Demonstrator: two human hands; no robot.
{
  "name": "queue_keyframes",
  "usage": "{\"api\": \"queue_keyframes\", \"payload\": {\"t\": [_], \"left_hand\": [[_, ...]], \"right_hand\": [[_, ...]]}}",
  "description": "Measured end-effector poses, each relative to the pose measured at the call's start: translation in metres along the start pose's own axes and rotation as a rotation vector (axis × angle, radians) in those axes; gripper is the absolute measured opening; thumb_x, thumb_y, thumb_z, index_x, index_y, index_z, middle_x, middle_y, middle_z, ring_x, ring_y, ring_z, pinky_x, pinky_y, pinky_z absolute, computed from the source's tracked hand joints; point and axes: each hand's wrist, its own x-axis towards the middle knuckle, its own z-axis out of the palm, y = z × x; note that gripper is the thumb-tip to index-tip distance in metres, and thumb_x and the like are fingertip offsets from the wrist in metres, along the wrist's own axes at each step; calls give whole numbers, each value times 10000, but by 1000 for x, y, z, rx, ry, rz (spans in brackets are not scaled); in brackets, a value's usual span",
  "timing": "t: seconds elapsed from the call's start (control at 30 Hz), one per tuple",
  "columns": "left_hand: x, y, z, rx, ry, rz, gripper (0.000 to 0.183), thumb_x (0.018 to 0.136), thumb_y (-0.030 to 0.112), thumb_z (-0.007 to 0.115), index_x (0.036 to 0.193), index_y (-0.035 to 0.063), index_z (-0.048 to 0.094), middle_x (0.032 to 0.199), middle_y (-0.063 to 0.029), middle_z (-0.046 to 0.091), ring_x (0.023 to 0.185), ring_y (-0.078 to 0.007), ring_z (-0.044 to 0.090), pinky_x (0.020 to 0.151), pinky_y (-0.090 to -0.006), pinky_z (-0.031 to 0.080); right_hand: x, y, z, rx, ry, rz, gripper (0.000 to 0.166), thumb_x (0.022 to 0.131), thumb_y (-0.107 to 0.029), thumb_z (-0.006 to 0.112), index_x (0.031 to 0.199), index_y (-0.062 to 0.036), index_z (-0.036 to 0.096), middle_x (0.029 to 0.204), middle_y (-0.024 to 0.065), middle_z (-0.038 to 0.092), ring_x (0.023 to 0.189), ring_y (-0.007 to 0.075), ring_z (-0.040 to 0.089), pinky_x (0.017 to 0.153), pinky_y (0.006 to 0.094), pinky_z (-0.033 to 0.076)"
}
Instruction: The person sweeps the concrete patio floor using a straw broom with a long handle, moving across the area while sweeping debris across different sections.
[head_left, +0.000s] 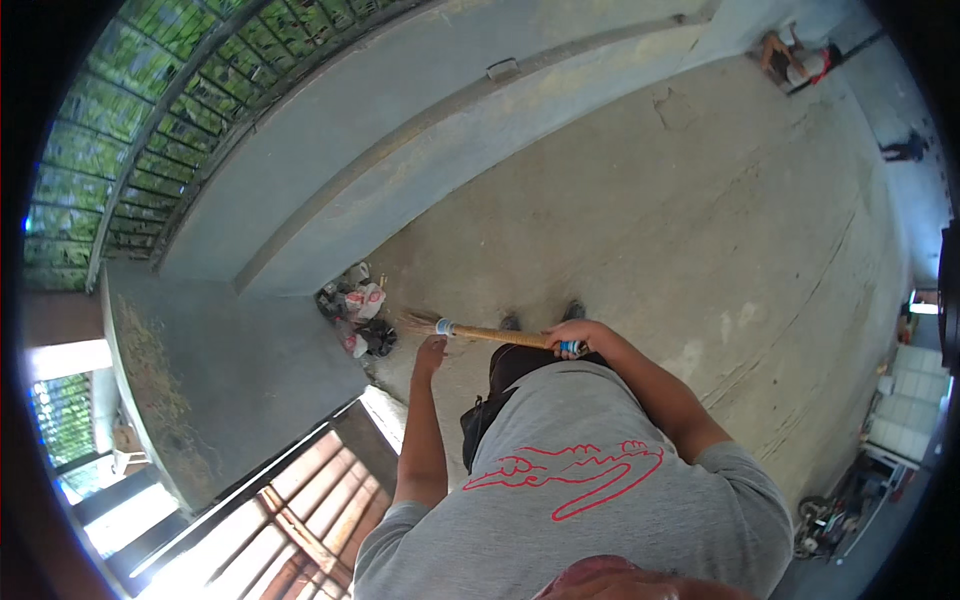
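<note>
A broom (499, 336) with a tan wrapped handle and a blue-and-white band near its bristles lies crosswise before me, held off the concrete floor (600, 225). My right hand (574, 337) is closed around the end of its handle, by a blue-and-white band there. Close to the bristle end, my left hand (431, 354) is raised just below the banded neck, with fingers apart; it does not appear to grip the broom. Beyond the bristles, a pile of plastic bags and litter (364, 307) sits in the corner against the wall.
A ledged concrete wall (420, 150) runs along the upper left, topped by a metal railing (161, 124). A slatted gate (300, 510) stands at the lower left. Another person (799, 64) is low by the far wall. A motorcycle (821, 521) and white cabinets (907, 405) are at the right.
</note>
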Motion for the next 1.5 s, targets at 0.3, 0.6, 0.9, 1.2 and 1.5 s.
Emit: {"api": "queue_keyframes", "payload": {"t": [0.3,0.6,0.9,1.2,1.5], "left_hand": [[15,17,32,-116,49,7,375,955,287,579,1170,-20,609,1090,-147,683,894,-230,684,757,-340,560],[32,22,48,22,28,9,437,956,352,575,1166,-30,606,1077,-196,686,808,-253,702,739,-347,557],[73,99,94,5,69,-122,382,950,275,581,1169,-36,604,1066,-171,671,911,-242,678,745,-354,582],[90,207,187,-33,22,-63,323,964,193,553,1167,-55,594,1097,-152,644,982,-223,645,783,-340,583],[25,210,209,-26,167,-167,336,981,227,554,1180,-40,591,1087,-174,656,1007,-239,649,754,-353,605]], "right_hand": [[-116,36,-114,-571,365,120,272,813,-305,698,898,-53,638,765,73,652,551,187,608,530,333,525],[-110,191,-189,-676,1329,87,350,812,-374,686,863,-27,678,704,157,680,546,230,664,510,383,554],[-114,256,-259,203,1242,121,475,848,-461,629,720,-3,618,559,90,589,424,220,579,379,395,448],[-118,172,-454,154,1266,1,528,896,-464,578,643,-2,616,521,97,579,436,244,595,417,408,473],[-94,-19,-550,-50,1215,-212,341,939,-319,548,915,16,609,674,104,626,549,218,609,523,390,493]]}}
